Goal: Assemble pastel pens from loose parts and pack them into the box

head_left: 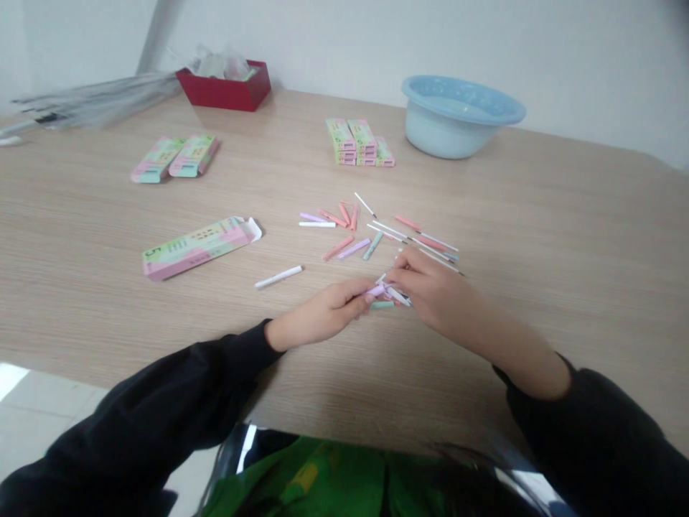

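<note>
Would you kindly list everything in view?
Table: one, light-brown, across view
Wall: one, white, behind
Floor: one, pale, lower left
Box: one, red, back left
Clear plastic: one heap, in box
Bundle: one, translucent grey, far left
Basin: one, light blue, back right
Stacked cartons: several, green-pink, back centre
Paired cartons: two, green-pink, back left
Open carton: one, green-pink, left
Lone tube: one, white, centre left
Loose tubes: many, pink, purple, white, green, centre
Thin sticks: several, white, centre right
Held tube: one, purple, front centre
Garment: one, green, bottom edge
Sleeves: two, black, bottom corners
Left hand: one, bare, on held tube
Right hand: one, bare, beside held tube
</note>
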`<state>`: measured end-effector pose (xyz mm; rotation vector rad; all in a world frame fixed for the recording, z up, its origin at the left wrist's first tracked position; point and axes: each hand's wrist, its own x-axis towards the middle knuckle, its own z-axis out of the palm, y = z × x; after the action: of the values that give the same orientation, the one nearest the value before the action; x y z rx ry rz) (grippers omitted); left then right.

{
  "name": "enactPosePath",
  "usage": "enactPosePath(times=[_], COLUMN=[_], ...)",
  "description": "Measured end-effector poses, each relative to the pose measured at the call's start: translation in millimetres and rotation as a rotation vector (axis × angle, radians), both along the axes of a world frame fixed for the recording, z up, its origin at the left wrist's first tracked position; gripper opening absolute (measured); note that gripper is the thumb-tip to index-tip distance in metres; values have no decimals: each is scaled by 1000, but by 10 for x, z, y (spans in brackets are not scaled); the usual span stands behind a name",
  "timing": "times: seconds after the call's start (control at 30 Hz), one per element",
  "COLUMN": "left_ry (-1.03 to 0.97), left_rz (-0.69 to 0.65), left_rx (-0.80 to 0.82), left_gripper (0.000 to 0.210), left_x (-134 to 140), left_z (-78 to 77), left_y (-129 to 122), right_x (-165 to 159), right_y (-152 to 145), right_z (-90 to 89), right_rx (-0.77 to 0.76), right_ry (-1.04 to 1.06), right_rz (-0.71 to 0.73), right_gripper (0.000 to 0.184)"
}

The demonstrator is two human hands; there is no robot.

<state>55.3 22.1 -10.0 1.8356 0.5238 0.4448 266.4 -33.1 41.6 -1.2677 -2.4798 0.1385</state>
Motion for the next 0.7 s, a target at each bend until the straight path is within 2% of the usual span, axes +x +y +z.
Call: enactPosePath(times=[0.1,0.23,0.3,0.37,0.43,0.53,0.6,0.7], left_ry=[-43,-138,-180,-217,-261,-371,-463,-515], left_rz=[-10,-15,-16,-6,15,55,97,138], left_rx=[-63,-134,-143,-158,-170,-214,-232,-215], left_gripper=[25,29,29,28,28,29,28,25], left_x=[-2,-20,-37,-66,-115,-213,-274,-326], left_z=[-10,47,110,184,251,311,323,337], left_y=[-5,-3,-7,-13,-9,32,66,77], right_x=[-78,-133,-141,-131,-93,35,157,342], right_y=[24,24,0,-34,-72,-145,-208,-306], right_z=[63,119,143,175,202,151,19,-281], right_rx=[-14,-56,-131,-152,-83,14,12,-20], right_ry=[69,389,572,667,660,517,379,211], right_rz=[15,-48,-62,-72,-103,-140,-169,-273], right_gripper=[28,15,21,24,22,15,17,17])
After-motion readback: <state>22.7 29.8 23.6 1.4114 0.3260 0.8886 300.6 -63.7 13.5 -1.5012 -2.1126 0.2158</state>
